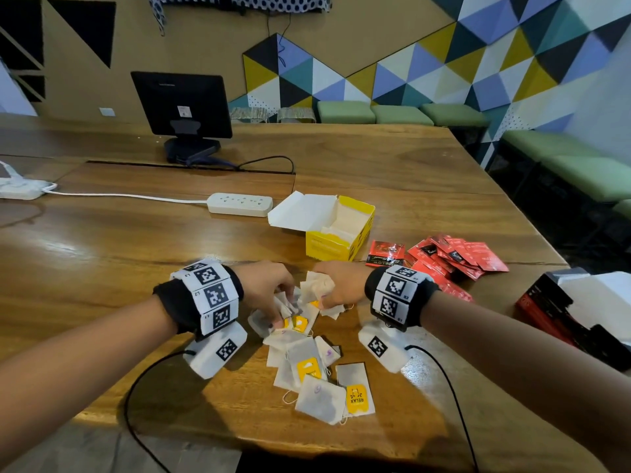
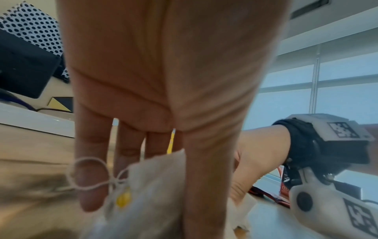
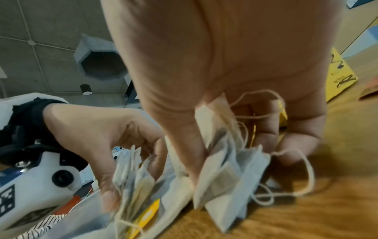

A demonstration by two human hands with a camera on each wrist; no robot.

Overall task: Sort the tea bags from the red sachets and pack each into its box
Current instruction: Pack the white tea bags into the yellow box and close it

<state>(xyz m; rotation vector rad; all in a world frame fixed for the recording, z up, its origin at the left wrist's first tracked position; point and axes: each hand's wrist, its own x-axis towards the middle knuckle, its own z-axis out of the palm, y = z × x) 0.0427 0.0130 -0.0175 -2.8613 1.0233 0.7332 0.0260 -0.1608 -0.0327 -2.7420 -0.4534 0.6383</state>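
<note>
Loose white tea bags (image 1: 316, 378) with yellow tags lie in a pile on the wooden table (image 1: 136, 254) in front of me. My left hand (image 1: 281, 315) reaches down into the pile's far end and pinches a few tea bags (image 2: 151, 181) between thumb and fingers. My right hand (image 1: 324, 295) grips a bunch of tea bags (image 3: 223, 176) just above the table, strings dangling. The open yellow box (image 1: 341, 233) stands behind the hands. Red sachets (image 1: 457, 256) are heaped at its right. A dark red box (image 1: 549, 302) lies at the far right edge.
A white power strip (image 1: 240, 203) with its cable lies left of the yellow box. A black monitor (image 1: 182, 107) stands at the back of the table. Green benches (image 1: 563, 158) line the wall on the right. Black wrist cables trail over the table's near edge.
</note>
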